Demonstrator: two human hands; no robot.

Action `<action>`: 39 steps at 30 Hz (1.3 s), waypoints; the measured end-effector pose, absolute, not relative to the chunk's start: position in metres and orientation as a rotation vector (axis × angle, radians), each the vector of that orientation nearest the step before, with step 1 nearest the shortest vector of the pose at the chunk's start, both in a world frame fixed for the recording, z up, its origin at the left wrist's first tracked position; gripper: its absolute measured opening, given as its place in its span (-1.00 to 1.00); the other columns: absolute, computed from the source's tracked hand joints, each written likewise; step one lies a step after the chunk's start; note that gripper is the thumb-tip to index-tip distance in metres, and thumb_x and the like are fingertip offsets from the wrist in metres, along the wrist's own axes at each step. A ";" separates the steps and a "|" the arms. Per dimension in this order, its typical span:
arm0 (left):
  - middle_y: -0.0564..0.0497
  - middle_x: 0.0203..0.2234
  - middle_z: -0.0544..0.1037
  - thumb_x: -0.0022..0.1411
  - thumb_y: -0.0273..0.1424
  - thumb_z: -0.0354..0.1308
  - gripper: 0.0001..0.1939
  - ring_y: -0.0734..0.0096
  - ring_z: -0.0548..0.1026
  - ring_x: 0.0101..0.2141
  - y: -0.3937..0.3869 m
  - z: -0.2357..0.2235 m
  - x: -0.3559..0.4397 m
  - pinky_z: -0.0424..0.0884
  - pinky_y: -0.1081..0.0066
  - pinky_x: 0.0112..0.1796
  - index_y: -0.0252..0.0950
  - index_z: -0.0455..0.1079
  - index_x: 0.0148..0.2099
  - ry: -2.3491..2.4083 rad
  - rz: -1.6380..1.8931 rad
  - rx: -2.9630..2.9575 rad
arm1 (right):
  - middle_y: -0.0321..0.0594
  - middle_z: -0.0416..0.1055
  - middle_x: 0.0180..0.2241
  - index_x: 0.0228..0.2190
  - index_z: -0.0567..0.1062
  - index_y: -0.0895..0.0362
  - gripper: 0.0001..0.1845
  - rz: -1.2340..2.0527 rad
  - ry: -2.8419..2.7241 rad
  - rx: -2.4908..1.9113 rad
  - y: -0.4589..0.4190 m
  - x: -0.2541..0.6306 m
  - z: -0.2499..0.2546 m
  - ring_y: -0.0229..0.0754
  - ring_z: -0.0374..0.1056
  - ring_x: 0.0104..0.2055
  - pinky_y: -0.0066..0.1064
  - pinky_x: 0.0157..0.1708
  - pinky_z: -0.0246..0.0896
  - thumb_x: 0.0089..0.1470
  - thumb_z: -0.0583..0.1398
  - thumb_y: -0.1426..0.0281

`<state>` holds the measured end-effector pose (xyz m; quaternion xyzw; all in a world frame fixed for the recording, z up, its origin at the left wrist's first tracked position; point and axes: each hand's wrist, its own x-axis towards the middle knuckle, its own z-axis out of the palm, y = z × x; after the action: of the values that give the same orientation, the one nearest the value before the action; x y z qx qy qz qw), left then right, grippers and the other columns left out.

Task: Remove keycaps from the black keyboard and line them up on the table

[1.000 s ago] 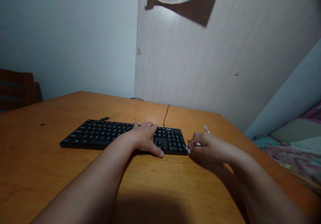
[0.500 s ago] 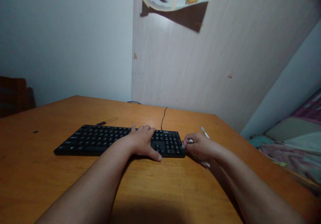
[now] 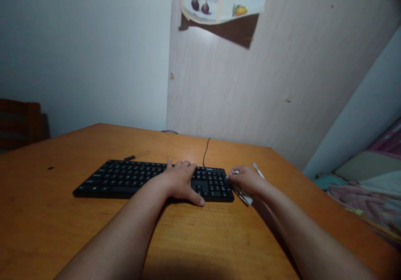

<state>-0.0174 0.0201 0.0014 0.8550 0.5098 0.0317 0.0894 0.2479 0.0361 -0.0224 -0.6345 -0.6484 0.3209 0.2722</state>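
A black keyboard (image 3: pixel 134 179) lies on the wooden table (image 3: pixel 194 238). My left hand (image 3: pixel 180 184) spans it between the main keys and the number pad, fingers at the far edge and thumb at the near edge, gripping it. At the keyboard's right end is my right hand (image 3: pixel 246 179), its fingers pinched around a crumpled white tissue (image 3: pixel 244 197) that hangs out below the palm. The tissue touches the keyboard's right side edge. Just beyond that hand lies a thin white stick-like tool (image 3: pixel 258 170) with a pinkish end, partly hidden by the hand.
Behind the keyboard lies a small black tool with a wire loop (image 3: pixel 130 158). The keyboard's cable (image 3: pixel 206 152) runs back toward the wall. A small dark piece (image 3: pixel 50 168) sits at the left. There is a chair (image 3: pixel 20 123) at left and bedding (image 3: pixel 369 192) at right.
My right hand has moved along the keyboard's right edge, away from the near corner, with the tissue. More tissue shows below it. My left hand stays on the keyboard; the view has tilted slightly upward.
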 end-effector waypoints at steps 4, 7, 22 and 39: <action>-0.26 0.20 0.20 -0.42 0.33 0.13 0.23 -0.21 0.08 0.20 0.019 0.002 -0.017 -0.34 -0.20 0.17 -0.20 0.10 0.27 1.516 0.086 2.538 | -0.37 0.27 -0.64 -0.55 0.38 0.15 -0.91 0.763 -1.765 -1.695 0.042 0.246 -0.026 -0.33 0.16 -0.59 -0.51 -0.59 0.02 -0.18 0.13 0.37; -0.25 0.20 0.21 -0.42 0.33 0.13 0.22 -0.21 0.08 0.20 0.017 0.005 -0.016 -0.33 -0.20 0.17 -0.19 0.11 0.26 1.510 0.090 2.530 | -0.32 0.32 -0.60 -0.55 0.38 0.15 -0.84 0.602 -1.770 -1.703 0.047 0.247 -0.031 -0.30 0.21 -0.55 -0.50 -0.56 0.03 -0.10 0.12 0.31; -0.23 0.16 0.25 -0.44 0.32 0.14 0.21 -0.22 0.12 0.17 0.017 0.005 -0.015 -0.33 -0.24 0.15 -0.20 0.13 0.24 1.527 0.106 2.512 | -0.16 0.46 -0.23 -0.18 0.58 0.06 -0.62 0.217 -2.380 -1.402 0.042 0.250 -0.016 -0.16 0.30 -0.14 -0.38 -0.12 0.11 0.07 0.05 0.54; -0.23 0.15 0.27 -0.46 0.33 0.15 0.17 -0.20 0.14 0.17 0.016 0.007 -0.015 -0.31 -0.24 0.15 -0.18 0.17 0.19 1.526 0.114 2.509 | -0.16 0.37 -0.28 -0.17 0.58 -0.02 -0.67 0.109 -2.524 -1.451 0.037 0.246 -0.008 -0.16 0.24 -0.23 -0.42 -0.24 0.03 0.14 0.07 0.45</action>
<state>-0.0150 0.0160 0.0068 0.8493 0.5167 0.0387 0.1009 0.2459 0.0374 -0.0076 -0.4948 -0.8607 0.0371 0.1141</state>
